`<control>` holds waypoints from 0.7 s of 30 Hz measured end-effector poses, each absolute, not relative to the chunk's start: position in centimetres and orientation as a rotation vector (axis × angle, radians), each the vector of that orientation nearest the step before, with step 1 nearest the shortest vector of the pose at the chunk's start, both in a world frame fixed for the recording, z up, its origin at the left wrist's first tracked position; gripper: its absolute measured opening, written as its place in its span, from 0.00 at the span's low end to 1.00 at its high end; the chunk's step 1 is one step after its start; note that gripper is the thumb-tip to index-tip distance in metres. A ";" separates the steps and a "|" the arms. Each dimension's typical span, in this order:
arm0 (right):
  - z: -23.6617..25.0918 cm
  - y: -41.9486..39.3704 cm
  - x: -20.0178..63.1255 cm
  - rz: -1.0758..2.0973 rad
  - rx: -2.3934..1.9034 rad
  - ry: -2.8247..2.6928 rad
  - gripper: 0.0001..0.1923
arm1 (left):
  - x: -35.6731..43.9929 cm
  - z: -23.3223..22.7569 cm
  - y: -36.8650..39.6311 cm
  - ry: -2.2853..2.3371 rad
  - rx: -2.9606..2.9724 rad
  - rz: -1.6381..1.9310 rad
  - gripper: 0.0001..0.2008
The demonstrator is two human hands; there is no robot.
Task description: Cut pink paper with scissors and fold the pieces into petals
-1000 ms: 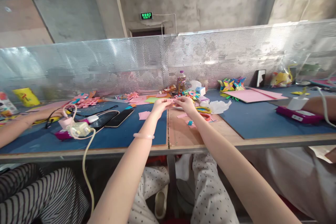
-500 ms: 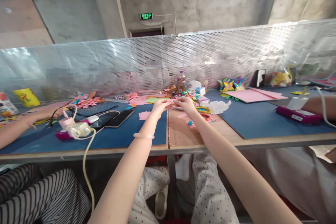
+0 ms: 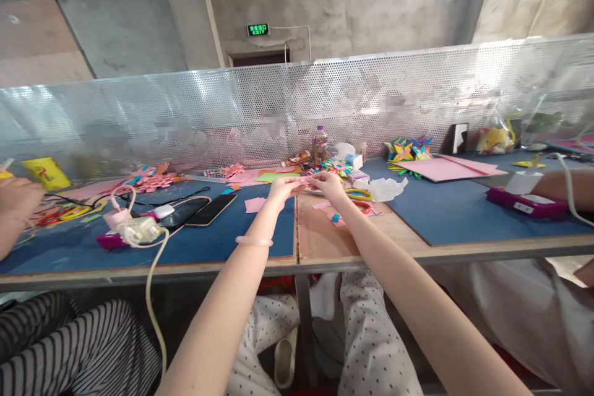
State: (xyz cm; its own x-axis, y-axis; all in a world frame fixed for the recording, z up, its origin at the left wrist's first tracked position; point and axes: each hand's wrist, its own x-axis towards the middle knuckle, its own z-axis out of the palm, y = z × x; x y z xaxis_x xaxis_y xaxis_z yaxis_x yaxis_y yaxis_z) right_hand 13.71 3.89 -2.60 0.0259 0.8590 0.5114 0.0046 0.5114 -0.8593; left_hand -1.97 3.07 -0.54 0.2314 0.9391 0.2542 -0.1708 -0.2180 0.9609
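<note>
A rectangular green-lit exit sign [image 3: 258, 30] hangs between eleven and twelve o'clock above a silvery perforated metal screen [image 3: 334, 90]; a yellow plastic packet [image 3: 46, 173] stands at nine, a flat black phone [image 3: 211, 209] lies at eight, a magenta plastic box [image 3: 524, 203] at three.

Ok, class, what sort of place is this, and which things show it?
Probably a shared craft workshop: paper flowers and pink paper lie along a long table, with an exit sign on a bare concrete wall.
</note>
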 end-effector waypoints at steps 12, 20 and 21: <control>-2.8 3.0 13.6 0.868 -0.917 -1.541 0.22 | -1.7 -0.1 2.5 0.873 1.400 1.329 0.12; -2.7 3.0 13.6 0.871 -0.906 -1.524 0.21 | -1.6 -0.2 2.8 0.852 1.428 1.328 0.15; -2.7 3.0 13.6 0.876 -0.899 -1.519 0.21 | -1.6 -0.2 2.8 0.855 1.431 1.333 0.15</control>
